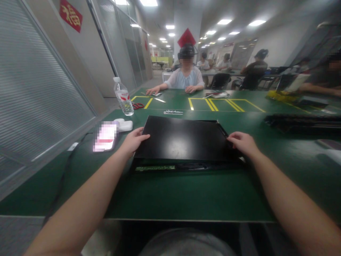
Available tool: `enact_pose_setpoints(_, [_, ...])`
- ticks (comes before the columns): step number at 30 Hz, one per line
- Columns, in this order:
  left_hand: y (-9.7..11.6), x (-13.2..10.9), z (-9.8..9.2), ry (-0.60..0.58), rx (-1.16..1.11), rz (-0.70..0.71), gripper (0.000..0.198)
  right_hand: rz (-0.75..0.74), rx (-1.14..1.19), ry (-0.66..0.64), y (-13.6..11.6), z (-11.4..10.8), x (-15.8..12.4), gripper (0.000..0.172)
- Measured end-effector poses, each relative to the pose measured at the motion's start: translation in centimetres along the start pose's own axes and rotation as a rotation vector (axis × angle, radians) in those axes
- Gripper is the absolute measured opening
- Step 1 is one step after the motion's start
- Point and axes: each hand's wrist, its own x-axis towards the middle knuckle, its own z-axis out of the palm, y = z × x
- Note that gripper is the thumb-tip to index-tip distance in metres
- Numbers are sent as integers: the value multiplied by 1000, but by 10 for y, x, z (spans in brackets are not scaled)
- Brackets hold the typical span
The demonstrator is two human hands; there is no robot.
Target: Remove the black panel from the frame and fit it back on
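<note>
A flat black screen panel (183, 138) lies slightly tilted over a black frame (221, 166), its near edge apart from the frame's front strip. Along that strip shows a green circuit board (155, 168). My left hand (134, 140) grips the panel's left edge, thumb on top and fingers at the side. With thumb and fingers closed, my right hand (242, 142) pinches the panel's right edge, close against the frame's side. The fingertips under the edges are hidden, as is most of the frame beneath the panel.
On the left stand a water bottle (124, 97), a lit phone (106, 137) and a white case (125, 125). Red-handled scissors (137, 105) lie behind them. Another person (186, 74) sits across the green table (191, 199). A long dark object (303, 123) lies at right.
</note>
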Motion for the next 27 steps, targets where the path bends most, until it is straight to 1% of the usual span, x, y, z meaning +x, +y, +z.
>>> enact_pose_setpoints(2, [0, 1, -3, -12, 39, 29, 55, 3, 0, -3, 0, 0, 0, 17])
enact_pose_setpoints(5, [-2, 3, -7, 9, 176, 76, 53, 7, 0, -2, 0, 0, 0, 17])
enact_pose_setpoints(11, [-6, 8, -9, 30, 466, 160, 34, 11, 14, -4, -3, 0, 0, 17])
enact_pose_setpoints(17, [-13, 17, -12, 43, 663, 230, 25, 25, 50, -10, -2, -1, 1, 19])
enact_pose_setpoints(19, [-16, 19, -14, 34, 718, 242, 25, 35, 61, -18, -1, -2, 2, 20])
enact_pose_setpoints(23, [-20, 24, -18, 5, 823, 249, 32, 59, 59, -29, 1, -1, 2, 19])
enact_pose_setpoints(27, [-23, 27, -18, -15, 878, 259, 35, 67, 41, -29, -1, -1, 2, 18])
